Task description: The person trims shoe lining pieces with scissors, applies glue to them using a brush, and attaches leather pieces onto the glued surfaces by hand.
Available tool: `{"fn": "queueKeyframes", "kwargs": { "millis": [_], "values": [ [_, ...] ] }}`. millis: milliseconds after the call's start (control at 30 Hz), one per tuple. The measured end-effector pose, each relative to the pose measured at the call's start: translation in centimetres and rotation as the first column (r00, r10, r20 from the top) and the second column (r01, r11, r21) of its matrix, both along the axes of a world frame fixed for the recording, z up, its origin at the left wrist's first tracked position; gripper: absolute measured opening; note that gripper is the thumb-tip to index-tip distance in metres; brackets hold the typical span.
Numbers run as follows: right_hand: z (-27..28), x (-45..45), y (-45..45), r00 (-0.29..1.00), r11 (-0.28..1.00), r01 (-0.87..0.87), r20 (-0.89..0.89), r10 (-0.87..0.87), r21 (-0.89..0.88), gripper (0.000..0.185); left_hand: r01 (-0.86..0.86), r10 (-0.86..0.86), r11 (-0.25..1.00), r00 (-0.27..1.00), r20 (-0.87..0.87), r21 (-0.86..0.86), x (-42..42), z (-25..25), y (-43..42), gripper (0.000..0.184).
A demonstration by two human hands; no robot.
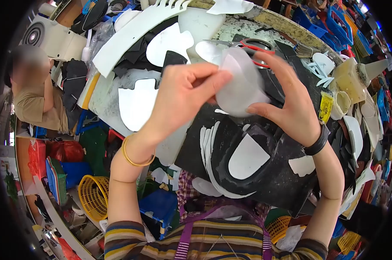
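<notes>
Between my hands hangs a pale, rounded sheet piece (239, 84), blurred by motion. The thumb and fingers of my left hand (183, 93) pinch its upper left edge. My right hand (289, 95) is spread around its right side, with the thumb near the lower edge and the fingers apart. Below, a white rounded cutout (248, 158) lies on the black board (282, 173), beside several curved white strips (209, 151). Behind my right fingers are red-handled scissors (257, 43), partly hidden.
White cutouts (137, 104) and black scraps (137, 56) cover the left of the table. A yellow glue-like container (349, 80) stands at right. Another person (38, 95) is at far left. A yellow basket (93, 197) sits at lower left.
</notes>
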State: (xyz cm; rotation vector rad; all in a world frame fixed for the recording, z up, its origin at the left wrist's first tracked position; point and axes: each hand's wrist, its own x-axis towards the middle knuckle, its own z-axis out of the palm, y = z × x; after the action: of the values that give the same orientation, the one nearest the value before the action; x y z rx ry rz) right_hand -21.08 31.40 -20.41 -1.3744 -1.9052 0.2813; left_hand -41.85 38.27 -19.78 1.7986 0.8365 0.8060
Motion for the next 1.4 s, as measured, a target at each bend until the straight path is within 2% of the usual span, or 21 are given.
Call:
{"fn": "queueKeyframes", "kwargs": {
  "millis": [100, 200, 267, 300, 400, 433, 467, 533, 633, 767, 867, 900, 967, 1033, 1067, 1100, 1200, 1267, 1300, 1367, 1400],
  "values": [
    [1.0, -0.7, -1.7, 0.949, 0.956, -0.116, -0.313, 0.027, -0.270, 0.054, 0.172, -0.076, 0.913, 0.963, 0.259, -0.371, -0.8, 0.0, -2.2, 0.016],
    [1.7, -1.4, -3.8, 0.904, 0.892, -0.159, -0.426, -0.041, -0.424, 0.053, 0.378, -0.295, 0.785, 0.925, 0.241, -0.491, -2.3, -0.6, -3.9, 0.015],
    [2.2, -1.7, -4.7, 0.893, 0.847, -0.173, -0.442, -0.080, -0.503, 0.053, 0.365, -0.240, 0.797, 0.923, 0.301, -0.481, -2.2, -0.6, -5.2, 0.014],
    [1.1, -1.8, -4.6, 0.998, 0.999, -0.045, -0.036, 0.046, 0.019, 0.048, 0.361, -0.209, 0.803, 0.916, 0.342, -0.475, -2.0, -0.9, -5.6, 0.015],
    [1.8, -2.2, -6.0, 0.996, 0.988, -0.092, 0.010, 0.091, 0.123, 0.040, 0.249, -0.079, 0.854, 0.930, 0.359, -0.456, -1.2, -1.9, -6.5, 0.016],
    [2.0, -2.7, -6.6, 0.970, 0.984, -0.149, -0.206, 0.127, -0.096, 0.032, 0.214, -0.043, 0.868, 0.931, 0.361, -0.447, -0.5, -2.2, -6.8, 0.016],
    [2.1, -3.2, -7.1, 0.951, 0.979, -0.133, -0.300, 0.082, -0.156, 0.028, 0.171, -0.012, 0.895, 0.933, 0.361, -0.413, 0.0, -2.4, -7.3, 0.015],
    [1.7, -2.6, -7.2, 0.958, 0.989, -0.128, -0.267, 0.105, -0.069, 0.026, 0.150, 0.013, 0.915, 0.917, 0.399, -0.374, 0.8, -2.6, -7.6, 0.014],
    [1.4, -1.4, -7.2, 0.967, 0.988, -0.129, -0.231, 0.106, -0.084, 0.026, 0.210, -0.111, 0.928, 0.944, 0.312, -0.307, 0.4, -1.5, -7.7, 0.014],
    [1.2, -2.1, -6.5, 0.957, 0.982, -0.168, -0.224, 0.183, 0.085, 0.018, 0.269, -0.217, 0.941, 0.945, 0.244, -0.204, -0.4, -1.6, -6.7, 0.013],
    [1.6, -2.0, -6.3, 0.913, 0.973, -0.189, -0.389, 0.125, -0.131, 0.019, 0.228, -0.174, 0.962, 0.936, 0.307, -0.151, 0.1, -2.3, -6.8, 0.013],
    [1.1, -1.7, -5.8, 0.915, 0.982, -0.173, -0.382, 0.131, -0.078, 0.019, 0.211, -0.133, 0.957, 0.929, 0.346, -0.199, 0.4, -2.5, -6.9, 0.012],
    [2.1, -2.2, -6.0, 0.902, 0.973, -0.157, -0.425, 0.071, -0.170, 0.017, 0.165, -0.030, 0.944, 0.906, 0.423, -0.287, 1.5, -2.5, -7.0, 0.012],
    [1.9, -2.3, -5.6, 0.856, 0.945, -0.159, -0.517, -0.013, -0.286, 0.014, 0.082, 0.022, 0.963, 0.925, 0.378, -0.258, 2.6, -2.4, -7.4, 0.012],
    [1.3, -1.8, -4.9, 0.903, 0.979, -0.098, -0.430, 0.012, -0.176, 0.015, 0.038, 0.053, 0.969, 0.933, 0.355, -0.243, 2.9, -2.4, -7.4, 0.012],
    [1.2, -0.9, -4.3, 0.877, 0.961, -0.086, -0.477, -0.052, -0.264, 0.016, 0.000, 0.039, 0.987, 0.971, 0.237, -0.163, 2.6, -2.4, -7.3, 0.011],
    [1.4, 0.7, -3.2, 0.822, 0.915, 0.045, -0.505, -0.262, -0.402, 0.017, 0.087, 0.044, 0.975, 0.823, 0.566, -0.202, 2.1, -4.8, -6.0, 0.011],
    [1.0, 1.3, -2.9, 0.784, 0.905, 0.030, -0.551, -0.284, -0.424, 0.018, 0.103, 0.027, 0.978, 0.798, 0.602, -0.182, 0.9, -4.8, -5.1, 0.010],
    [0.8, 1.6, -2.7, 0.810, 0.909, 0.073, -0.508, -0.294, -0.411, 0.018, 0.155, 0.052, 0.955, 0.749, 0.660, -0.252, 0.6, -4.3, -5.1, 0.011],
    [0.1, 4.8, -1.5, 0.828, 0.895, 0.302, -0.375, -0.417, -0.328, 0.020, 0.367, -0.002, 0.909, 0.480, 0.877, -0.198, -1.3, -3.2, -4.3, 0.015],
    [-0.3, 6.9, -1.4, 0.791, 0.871, 0.391, -0.374, -0.484, -0.299, 0.020, 0.481, -0.076, 0.876, 0.216, 0.974, -0.038, -3.2, -2.5, -3.3, 0.017]
  ]
}}
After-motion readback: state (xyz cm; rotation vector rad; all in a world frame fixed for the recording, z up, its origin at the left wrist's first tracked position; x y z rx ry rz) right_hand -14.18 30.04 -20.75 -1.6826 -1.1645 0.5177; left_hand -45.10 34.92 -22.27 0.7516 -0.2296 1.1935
